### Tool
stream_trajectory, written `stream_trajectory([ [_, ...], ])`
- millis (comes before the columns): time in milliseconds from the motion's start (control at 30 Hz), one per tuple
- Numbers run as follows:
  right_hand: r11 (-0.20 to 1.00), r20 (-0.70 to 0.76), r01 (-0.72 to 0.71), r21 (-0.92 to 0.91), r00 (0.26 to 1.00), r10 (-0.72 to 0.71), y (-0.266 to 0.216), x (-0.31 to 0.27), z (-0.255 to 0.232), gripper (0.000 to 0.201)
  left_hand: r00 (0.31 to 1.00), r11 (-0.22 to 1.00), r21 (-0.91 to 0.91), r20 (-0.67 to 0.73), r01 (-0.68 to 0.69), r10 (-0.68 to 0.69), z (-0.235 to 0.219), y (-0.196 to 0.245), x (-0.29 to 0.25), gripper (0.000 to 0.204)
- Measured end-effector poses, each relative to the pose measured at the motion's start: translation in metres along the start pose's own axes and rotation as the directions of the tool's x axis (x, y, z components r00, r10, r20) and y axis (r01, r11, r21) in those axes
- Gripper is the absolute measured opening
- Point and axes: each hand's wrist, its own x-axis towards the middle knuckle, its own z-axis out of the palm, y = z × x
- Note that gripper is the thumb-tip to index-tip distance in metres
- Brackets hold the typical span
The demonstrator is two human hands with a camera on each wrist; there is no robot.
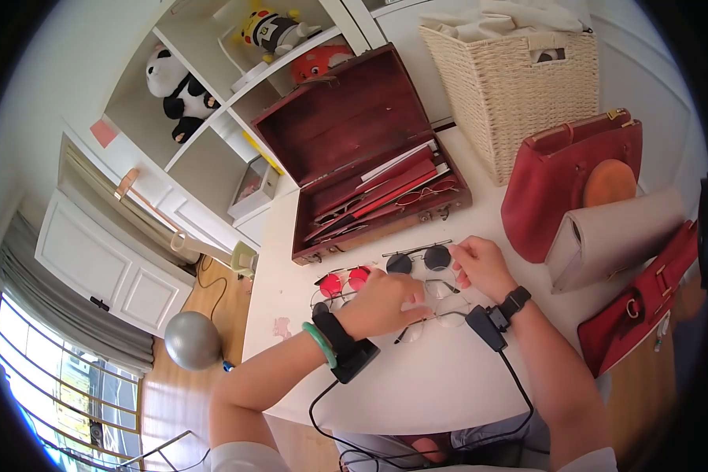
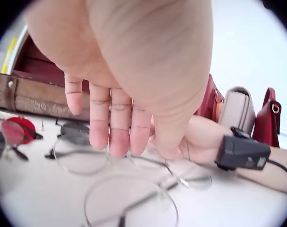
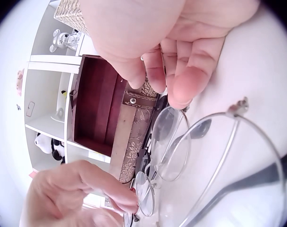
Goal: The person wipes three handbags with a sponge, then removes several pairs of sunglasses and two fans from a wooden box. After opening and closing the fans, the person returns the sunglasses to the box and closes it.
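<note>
My left hand [image 1: 381,303] reaches over the eyeglasses laid out on the white table, its fingers nearly straight in the left wrist view. Its fingertips sit close to a pair of round clear eyeglasses [image 3: 145,194]. My right hand [image 1: 484,267] has loosely bent fingers beside the right end of the dark round sunglasses [image 1: 437,256]. In the right wrist view, one of its fingertips is right at a clear lens rim [image 3: 155,137]. Nearest me lies another thin-rimmed clear pair [image 1: 451,319]. Red-lensed sunglasses [image 1: 331,285] lie left of the dark ones, partly hidden by my left hand.
Behind the glasses stands an open dark red case [image 1: 381,224] holding more eyewear and flat items. A wicker basket [image 1: 519,94], a red handbag [image 1: 539,197] and a pale bag [image 1: 606,240] stand to the right. Cables run from both wrist cameras toward my lap.
</note>
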Motion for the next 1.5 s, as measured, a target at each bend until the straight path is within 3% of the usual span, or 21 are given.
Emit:
stream_trajectory([
  [33,1.000,0.005,-0.005,-0.014,1.000,0.005,-0.001,-0.001,-0.001,0.024,1.000,1.000,0.000,-0.002,0.002,-0.002,-0.009,-0.009,0.003,0.017],
  [100,1.000,0.005,-0.010,-0.017,1.000,0.010,-0.003,-0.001,-0.001,0.024,0.981,0.976,-0.152,-0.086,0.157,-0.172,-0.029,-0.035,0.009,0.016],
  [167,1.000,-0.008,-0.001,-0.011,1.000,0.001,-0.003,-0.001,0.000,0.022,0.920,0.935,0.041,-0.200,0.353,-0.338,-0.050,-0.069,0.011,0.014],
  [233,1.000,-0.003,-0.001,-0.023,1.000,0.001,-0.003,-0.001,-0.001,0.022,0.882,0.845,0.289,-0.293,0.450,-0.369,-0.061,-0.116,0.006,0.015],
  [267,1.000,0.000,-0.003,-0.031,1.000,0.003,-0.003,-0.001,-0.001,0.023,0.881,0.845,0.289,-0.298,0.449,-0.367,-0.061,-0.136,-0.001,0.015],
  [333,1.000,-0.003,-0.006,-0.027,1.000,0.006,-0.002,0.000,0.000,0.022,0.770,0.735,0.248,-0.323,0.630,-0.551,-0.059,-0.169,-0.010,0.019],
  [467,1.000,-0.001,-0.020,-0.007,1.000,0.020,-0.002,-0.001,0.000,0.022,0.719,0.630,0.350,-0.275,0.694,-0.639,-0.055,-0.193,-0.012,0.024],
  [533,1.000,-0.006,-0.023,-0.006,1.000,0.023,-0.002,-0.001,0.001,0.022,0.643,0.557,0.340,-0.242,0.758,-0.727,-0.050,-0.202,-0.009,0.023],
  [633,1.000,-0.015,-0.029,0.004,0.999,0.029,-0.001,0.000,0.001,0.021,0.695,0.613,0.356,-0.182,0.706,-0.695,-0.048,-0.223,-0.009,0.022],
  [767,1.000,0.003,-0.015,0.004,1.000,0.015,0.001,0.000,0.000,0.021,0.687,0.625,0.309,-0.159,0.717,-0.709,-0.057,-0.209,-0.008,0.021],
  [833,1.000,-0.002,-0.014,-0.004,1.000,0.014,0.002,0.001,0.000,0.021,0.697,0.569,0.438,-0.220,0.696,-0.683,-0.064,-0.195,-0.007,0.019],
  [1067,1.000,-0.012,-0.013,-0.017,1.000,0.013,-0.002,-0.002,0.001,0.020,0.759,0.584,0.488,-0.364,0.649,-0.540,-0.074,-0.187,-0.025,0.020],
  [1133,1.000,-0.004,-0.014,-0.021,1.000,0.014,0.000,-0.001,0.000,0.019,0.756,0.656,0.419,-0.526,0.628,-0.389,-0.074,-0.179,-0.031,0.018],
  [1200,1.000,0.003,-0.017,-0.024,1.000,0.017,0.000,0.000,0.000,0.018,0.751,0.711,0.376,-0.577,0.594,-0.321,-0.072,-0.168,-0.037,0.016],
  [1333,1.000,0.011,0.008,-0.028,1.000,-0.008,0.002,0.000,-0.001,0.019,0.766,0.823,0.378,-0.634,0.424,-0.104,-0.068,-0.103,-0.043,0.006],
  [1467,0.999,0.022,0.018,-0.040,1.000,-0.017,0.001,0.001,-0.002,0.020,0.849,0.854,0.468,-0.525,0.228,0.061,-0.054,-0.022,-0.057,0.006],
  [1500,1.000,0.040,0.003,-0.025,0.999,-0.002,0.002,0.002,-0.004,0.021,0.888,0.871,0.447,-0.459,0.204,0.027,-0.048,-0.002,-0.065,0.014],
])
